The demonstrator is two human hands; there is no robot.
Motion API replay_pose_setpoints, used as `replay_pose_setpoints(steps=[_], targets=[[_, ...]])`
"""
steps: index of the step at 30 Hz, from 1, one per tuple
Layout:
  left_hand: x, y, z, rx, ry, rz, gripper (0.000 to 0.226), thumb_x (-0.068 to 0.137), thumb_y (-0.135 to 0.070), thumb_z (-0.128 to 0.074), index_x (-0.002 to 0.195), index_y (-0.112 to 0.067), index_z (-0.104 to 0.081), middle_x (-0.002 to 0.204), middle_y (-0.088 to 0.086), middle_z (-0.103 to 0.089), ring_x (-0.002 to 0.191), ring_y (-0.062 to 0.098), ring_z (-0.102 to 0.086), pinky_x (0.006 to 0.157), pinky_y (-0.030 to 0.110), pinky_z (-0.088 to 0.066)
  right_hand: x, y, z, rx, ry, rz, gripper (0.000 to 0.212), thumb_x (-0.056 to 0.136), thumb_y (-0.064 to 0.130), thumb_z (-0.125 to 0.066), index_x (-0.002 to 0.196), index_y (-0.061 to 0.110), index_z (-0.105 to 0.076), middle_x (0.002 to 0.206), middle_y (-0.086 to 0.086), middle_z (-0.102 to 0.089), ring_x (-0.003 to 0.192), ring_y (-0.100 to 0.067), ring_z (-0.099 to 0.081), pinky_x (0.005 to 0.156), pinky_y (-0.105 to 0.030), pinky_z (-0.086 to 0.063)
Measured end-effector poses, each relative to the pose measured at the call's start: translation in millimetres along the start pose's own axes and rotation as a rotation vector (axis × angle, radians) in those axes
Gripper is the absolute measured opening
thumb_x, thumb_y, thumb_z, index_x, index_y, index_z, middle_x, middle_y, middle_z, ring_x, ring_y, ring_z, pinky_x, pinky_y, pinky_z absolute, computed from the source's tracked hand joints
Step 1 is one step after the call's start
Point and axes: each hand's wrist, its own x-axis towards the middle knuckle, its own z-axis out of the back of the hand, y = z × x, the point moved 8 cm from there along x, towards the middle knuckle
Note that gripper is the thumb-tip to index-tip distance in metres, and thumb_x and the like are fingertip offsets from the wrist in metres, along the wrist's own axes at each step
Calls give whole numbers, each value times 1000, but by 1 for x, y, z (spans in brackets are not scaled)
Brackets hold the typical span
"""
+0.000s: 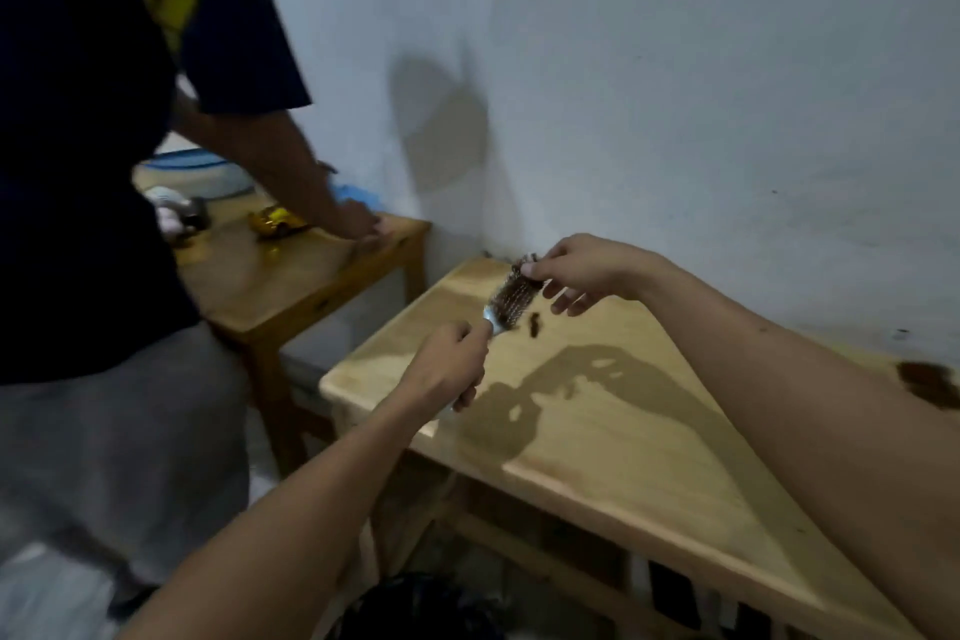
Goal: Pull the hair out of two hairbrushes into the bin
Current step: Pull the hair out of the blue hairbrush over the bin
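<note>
No readable writing. Left hand [447,364] fisted round handle of round hairbrush [511,299] above wooden table [623,437]; right hand [582,270] pinches brush tip, other fingers loose. Hair clump [535,324] lies just beside.

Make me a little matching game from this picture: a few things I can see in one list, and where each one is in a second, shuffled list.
Things:
1. left hand
2. right hand
3. loose hair tuft
4. other person's hand

Places:
A. lying on the near table
B. pinching the bristle end of the hairbrush
C. resting on the far table
D. gripping the brush handle

Pairs: 1-D, 2-B, 3-A, 4-C
</note>
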Motion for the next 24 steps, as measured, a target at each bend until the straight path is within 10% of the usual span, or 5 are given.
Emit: replay_pose_setpoints(steps=[6,24], targets=[[-58,41,79,98,-143,61,43,96,-44,-40,108,-9,-60,65,8,-55,41,17,-48,44,29,-40,0,59,-84,-79,134,114,37,98,38,-67,114,4,-70,102,-14,-73,67,-21,-72,55,-28,-58],[-203,198,90,-174,-76,225,24,93,-14,-56,82,8,-57,61,18,-52,44,24,-43,41,28,-33,-92,6,-277,197,311,126,31,95,46,-70,106,17,-66,96,-9,-80,71,-19,-77,55,-29,-57]])
